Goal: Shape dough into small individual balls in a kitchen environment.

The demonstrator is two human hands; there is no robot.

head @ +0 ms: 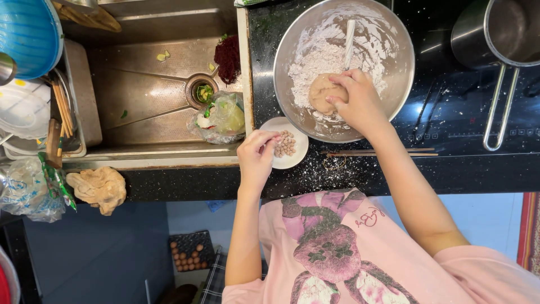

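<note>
Flour coats the inside of the wide round stainless-steel mixing bowl [292,62], which stands on the black speckled counter [450,174] just right of the steel sink [140,84]. In the bowl lies a pale brown lump of dough [322,90], near the front wall where it is easy to reach. The right hand [357,101] rests on the lump, fingers curled over its right side and pressing it down, so the far part of the dough is hidden under the palm. A white utensil handle [349,42] leans against the bowl's back wall, its lower end buried in flour.

The left hand [257,155] hovers at the near edge of the small white saucer of pale round nuts [289,160], fingertips pinched together; whether a nut is caught between them is too small to tell. The saucer touches the bowl's rim, seemingly so that both can be worked at once.

A pair of thin wooden chopsticks [377,152] lies along the counter in front of the bowl, amid spilled flour. A steel saucepan with a looped wire handle [500,34] sits on the dark cooktop at the right, cut off by the frame's edge. In the sink, a crumpled clear plastic bag of green scraps [222,118] lies beside the drain. A beige crumpled cloth [100,188] hangs over the counter's edge at the left.
</note>
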